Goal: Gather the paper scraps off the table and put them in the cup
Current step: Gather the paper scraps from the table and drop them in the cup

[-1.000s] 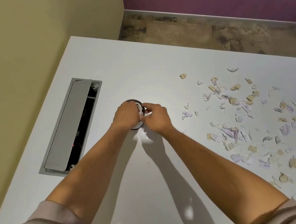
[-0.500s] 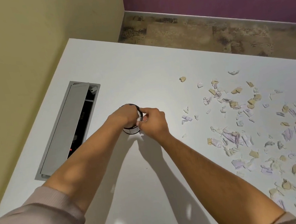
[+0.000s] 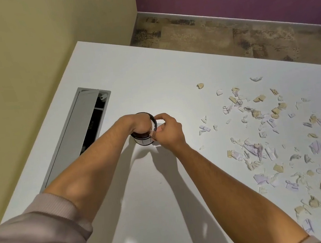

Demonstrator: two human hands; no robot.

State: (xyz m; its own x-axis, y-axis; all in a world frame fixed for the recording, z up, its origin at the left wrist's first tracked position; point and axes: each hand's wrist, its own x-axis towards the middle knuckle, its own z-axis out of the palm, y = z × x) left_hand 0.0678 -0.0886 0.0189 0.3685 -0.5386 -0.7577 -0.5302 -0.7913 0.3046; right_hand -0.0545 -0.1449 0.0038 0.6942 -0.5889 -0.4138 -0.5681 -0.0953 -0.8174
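A small dark-rimmed cup (image 3: pixel 143 141) with a white lower wall stands on the white table (image 3: pixel 149 78), left of centre. My left hand (image 3: pixel 133 125) covers its mouth from the left, with the fingers down inside and hidden. My right hand (image 3: pixel 168 130) is against the cup's right side, thumb and fingers pinched at the rim. A bit of white paper (image 3: pixel 152 127) shows inside the rim between the hands. Several torn white, lilac and tan paper scraps (image 3: pixel 260 145) lie scattered over the right half of the table, apart from both hands.
A grey cable hatch (image 3: pixel 80 136) with its lid half open is set into the table left of the cup. A yellow wall runs along the table's left side. Beyond the far edge lie patterned floor and a purple wall.
Both hands stay at the cup. My left hand has sunk further into its mouth. The white scrap seen between my right fingers a second ago no longer shows there.
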